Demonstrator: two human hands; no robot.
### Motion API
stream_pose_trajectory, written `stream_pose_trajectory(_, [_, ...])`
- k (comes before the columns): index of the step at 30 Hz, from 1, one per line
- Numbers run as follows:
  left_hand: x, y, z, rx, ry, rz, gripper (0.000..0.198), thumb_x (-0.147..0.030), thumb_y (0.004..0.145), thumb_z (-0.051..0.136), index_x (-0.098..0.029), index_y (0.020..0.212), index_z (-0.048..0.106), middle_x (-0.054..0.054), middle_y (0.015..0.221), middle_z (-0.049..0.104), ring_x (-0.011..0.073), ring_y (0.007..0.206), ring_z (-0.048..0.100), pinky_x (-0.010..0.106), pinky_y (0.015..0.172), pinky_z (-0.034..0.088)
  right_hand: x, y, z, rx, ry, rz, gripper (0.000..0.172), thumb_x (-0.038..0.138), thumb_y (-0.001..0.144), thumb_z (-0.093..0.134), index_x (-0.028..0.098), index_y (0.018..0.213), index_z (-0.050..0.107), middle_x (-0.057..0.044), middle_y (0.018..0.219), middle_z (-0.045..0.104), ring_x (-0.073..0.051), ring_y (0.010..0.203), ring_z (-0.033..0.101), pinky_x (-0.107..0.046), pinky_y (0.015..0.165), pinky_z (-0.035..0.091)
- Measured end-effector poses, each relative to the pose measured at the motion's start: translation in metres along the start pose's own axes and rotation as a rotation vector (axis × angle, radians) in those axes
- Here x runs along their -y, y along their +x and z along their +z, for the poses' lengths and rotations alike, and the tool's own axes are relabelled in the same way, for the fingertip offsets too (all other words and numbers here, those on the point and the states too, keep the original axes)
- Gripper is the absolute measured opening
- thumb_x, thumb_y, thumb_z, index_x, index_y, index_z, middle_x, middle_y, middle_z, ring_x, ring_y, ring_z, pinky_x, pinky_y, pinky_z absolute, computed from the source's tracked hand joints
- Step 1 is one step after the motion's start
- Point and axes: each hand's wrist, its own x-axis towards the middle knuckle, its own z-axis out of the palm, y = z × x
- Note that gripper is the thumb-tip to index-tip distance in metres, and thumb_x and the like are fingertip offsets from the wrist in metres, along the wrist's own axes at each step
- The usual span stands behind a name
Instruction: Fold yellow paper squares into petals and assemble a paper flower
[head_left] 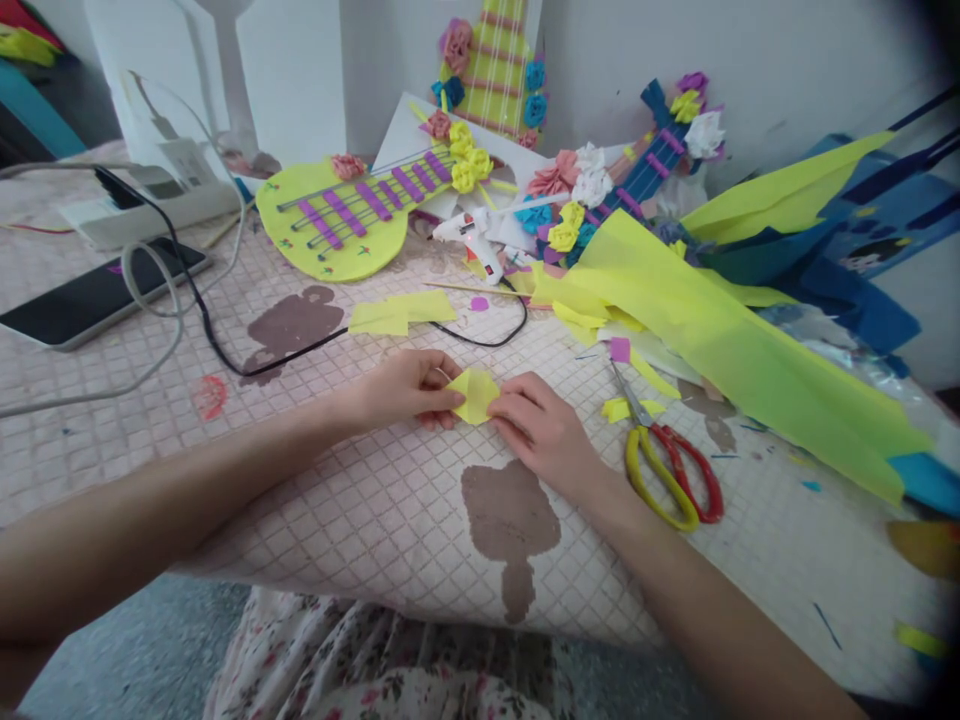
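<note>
Between my two hands is a small folded piece of yellow crepe paper (pixel 475 396), held just over the table. My left hand (pixel 409 390) pinches its left edge between thumb and fingers. On the opposite edge, the fingertips of my right hand (pixel 541 430) are closed on the same piece. Behind my left hand lie flat yellow paper strips (pixel 401 312), partly over a black cord. Scissors (pixel 664 465) with one yellow and one red handle rest to the right of my right hand, blades pointing away from me.
A white glue gun (pixel 472 242) lies farther back, near a yellow paper guitar (pixel 337 220) and a blue one (pixel 645 165) with paper flowers. Long yellow crepe sheets (pixel 720 350) spread across the right. At left are a phone (pixel 105 290), a power strip (pixel 157 205) and loose cables.
</note>
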Motion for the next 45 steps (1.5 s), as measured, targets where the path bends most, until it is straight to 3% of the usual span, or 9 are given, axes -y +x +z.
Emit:
stream_pose_trajectory(4, [0.001, -0.006, 0.002, -0.250, 0.484, 0.337, 0.027, -0.029, 0.073, 0.068, -0.016, 0.093, 0.056, 0.005, 0.090, 0.062, 0.0152, 0.078, 0.058, 0.027, 0.066, 0.048, -0.002, 0.000, 0.002, 0.093, -0.003, 0.030, 0.011, 0.015, 0.089, 0.047, 0.021, 0.089, 0.055, -0.006, 0.093, 0.055, -0.018, 0.087, 0.055, -0.031, 0.076, 0.047])
stream_pose_trajectory(8, [0.003, -0.013, 0.007, -0.131, 0.701, 0.473, 0.017, -0.026, 0.074, 0.068, -0.016, 0.083, 0.059, 0.004, 0.087, 0.059, 0.0184, 0.087, 0.054, 0.031, 0.078, 0.045, -0.005, -0.002, 0.004, 0.111, 0.029, 0.056, 0.009, 0.014, 0.088, 0.049, 0.021, 0.090, 0.054, -0.005, 0.093, 0.057, -0.018, 0.088, 0.056, -0.031, 0.076, 0.047])
stream_pose_trajectory(13, [0.009, -0.012, 0.013, -0.115, 0.735, 0.486, 0.001, -0.016, 0.079, 0.058, -0.015, 0.080, 0.059, 0.005, 0.084, 0.058, 0.0187, 0.084, 0.053, 0.032, 0.077, 0.044, -0.005, -0.003, 0.005, 0.077, 0.055, 0.127, 0.010, 0.013, 0.085, 0.051, 0.022, 0.090, 0.052, -0.005, 0.091, 0.056, -0.017, 0.083, 0.055, -0.030, 0.071, 0.045])
stream_pose_trajectory(27, [0.012, -0.010, 0.015, -0.190, 0.664, 0.437, 0.006, -0.014, 0.081, 0.055, -0.015, 0.076, 0.059, 0.004, 0.083, 0.055, 0.0170, 0.083, 0.052, 0.030, 0.076, 0.044, -0.003, 0.001, 0.005, 0.038, 0.207, 0.292, 0.009, 0.013, 0.081, 0.056, 0.020, 0.077, 0.053, -0.001, 0.085, 0.050, -0.011, 0.065, 0.048, -0.025, 0.058, 0.041])
stream_pose_trajectory(45, [0.008, -0.006, 0.020, -0.224, 0.719, 0.396, 0.008, -0.010, 0.077, 0.054, -0.014, 0.071, 0.056, 0.004, 0.077, 0.054, 0.0160, 0.076, 0.052, 0.029, 0.069, 0.043, 0.001, 0.002, 0.012, -0.005, 0.131, 0.331, 0.013, 0.009, 0.079, 0.053, 0.020, 0.076, 0.049, -0.002, 0.083, 0.048, -0.014, 0.071, 0.050, -0.028, 0.062, 0.042])
